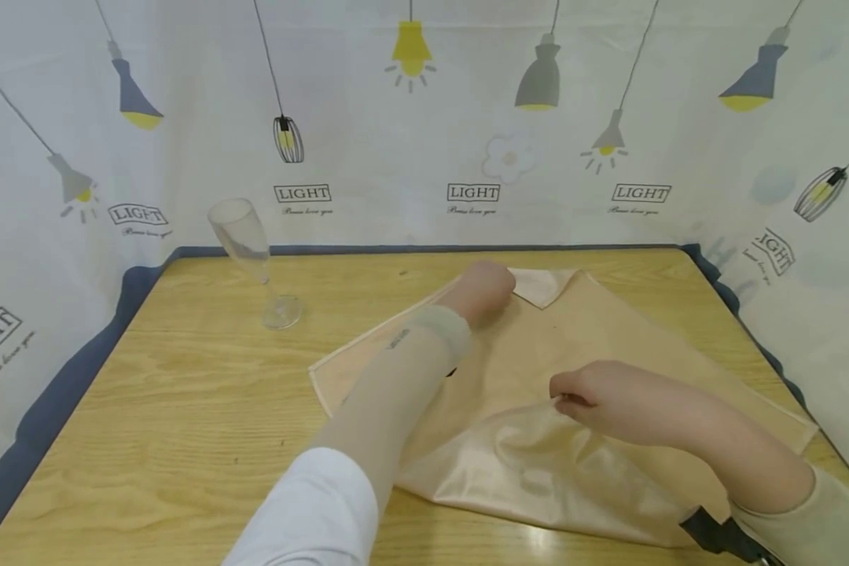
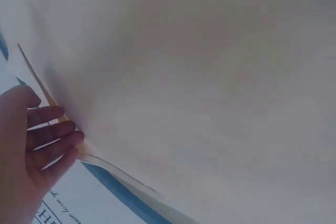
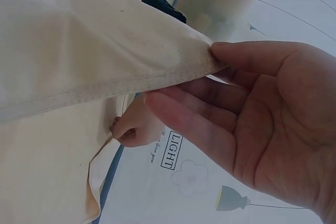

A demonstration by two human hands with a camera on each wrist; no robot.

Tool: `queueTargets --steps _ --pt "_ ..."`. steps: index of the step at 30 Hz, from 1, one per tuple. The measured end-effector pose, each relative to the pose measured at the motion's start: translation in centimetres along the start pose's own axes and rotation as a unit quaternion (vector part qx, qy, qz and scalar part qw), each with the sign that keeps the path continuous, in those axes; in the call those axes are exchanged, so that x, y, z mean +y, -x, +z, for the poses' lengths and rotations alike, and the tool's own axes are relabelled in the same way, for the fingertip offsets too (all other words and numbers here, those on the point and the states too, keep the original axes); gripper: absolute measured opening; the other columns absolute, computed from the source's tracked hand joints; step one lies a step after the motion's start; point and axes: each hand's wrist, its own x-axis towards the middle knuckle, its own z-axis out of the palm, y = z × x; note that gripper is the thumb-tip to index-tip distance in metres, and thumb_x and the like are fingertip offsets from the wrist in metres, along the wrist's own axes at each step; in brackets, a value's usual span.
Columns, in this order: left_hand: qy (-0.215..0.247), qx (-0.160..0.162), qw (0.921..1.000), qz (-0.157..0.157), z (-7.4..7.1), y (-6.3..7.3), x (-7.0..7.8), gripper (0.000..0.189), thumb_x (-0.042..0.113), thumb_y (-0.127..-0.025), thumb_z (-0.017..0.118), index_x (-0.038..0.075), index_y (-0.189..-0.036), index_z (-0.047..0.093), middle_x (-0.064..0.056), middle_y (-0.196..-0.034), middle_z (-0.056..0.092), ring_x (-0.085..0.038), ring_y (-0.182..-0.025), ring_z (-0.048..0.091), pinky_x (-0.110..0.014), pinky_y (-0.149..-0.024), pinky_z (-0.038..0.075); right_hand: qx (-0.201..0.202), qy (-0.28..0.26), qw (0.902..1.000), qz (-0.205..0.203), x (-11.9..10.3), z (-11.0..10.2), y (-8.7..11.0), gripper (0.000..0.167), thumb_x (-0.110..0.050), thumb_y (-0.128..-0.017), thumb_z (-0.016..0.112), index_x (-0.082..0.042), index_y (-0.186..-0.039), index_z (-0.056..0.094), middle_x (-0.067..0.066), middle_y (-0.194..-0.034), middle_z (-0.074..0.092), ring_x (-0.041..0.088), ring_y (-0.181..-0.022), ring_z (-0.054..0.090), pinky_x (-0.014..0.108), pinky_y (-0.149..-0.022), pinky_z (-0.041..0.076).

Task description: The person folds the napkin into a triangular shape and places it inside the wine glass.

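A shiny beige cloth with a stitched hem is spread over the table, its near part raised and folded over. At its far edge, my left hand grips the border with curled fingers; a small turned-over flap shows just to its right. In the left wrist view, the fingers of the left hand bend in at the hem. My right hand pinches a hemmed corner and lifts it above the rest. The right wrist view shows that corner between thumb and fingers of the right hand.
A clear champagne flute stands at the back left of the wooden table, apart from the cloth. A white curtain printed with lamps hangs behind and at both sides. A black strap end shows by the right wrist.
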Motion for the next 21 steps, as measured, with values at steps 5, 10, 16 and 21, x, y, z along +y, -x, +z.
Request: queueTargets --steps 5,10,16,21 --pt "-0.002 -0.01 0.9999 -0.007 1.0 -0.6 -0.7 0.023 0.019 -0.102 0.042 0.015 -0.1 0.064 -0.002 -0.102 0.065 -0.018 -0.089 0.06 -0.034 -0.081 0.049 -0.002 0.007 1.0 -0.001 -0.1 -0.1 0.0 0.024 -0.015 -0.099 0.055 -0.022 -0.077 0.048 -0.013 -0.064 0.034 0.002 -0.059 0.039 0.025 -0.058 0.037" --pt "0.033 -0.017 0.9993 -0.009 0.9 -0.4 -0.2 0.042 0.025 -0.107 0.029 0.024 -0.148 0.04 0.002 -0.153 0.036 -0.019 -0.136 0.039 -0.034 -0.109 0.034 -0.004 0.008 1.0 -0.001 -0.1 -0.2 -0.2 0.024 -0.016 -0.099 0.055 -0.022 -0.078 0.048 -0.012 -0.064 0.035 0.003 -0.059 0.039 0.026 -0.058 0.037" --pt "0.262 -0.012 0.9586 -0.11 0.0 0.4 0.9 0.053 0.056 -0.102 0.012 0.04 -0.138 0.047 0.015 -0.144 0.045 -0.01 -0.129 0.044 -0.034 -0.108 0.032 -0.001 0.014 0.9999 -0.005 0.0 -0.2 -0.2 0.023 -0.016 -0.099 0.056 -0.022 -0.078 0.049 -0.013 -0.064 0.037 0.002 -0.06 0.04 0.026 -0.059 0.038" --pt "0.144 -0.004 0.9889 -0.037 -0.5 0.5 1.6 0.039 0.038 -0.107 0.026 0.024 -0.13 0.055 0.004 -0.135 0.054 -0.018 -0.12 0.053 -0.034 -0.103 0.039 -0.001 0.015 0.9999 -0.002 -0.2 -0.4 -0.2 0.022 -0.016 -0.099 0.055 -0.022 -0.078 0.051 -0.014 -0.064 0.038 0.002 -0.06 0.041 0.026 -0.059 0.038"
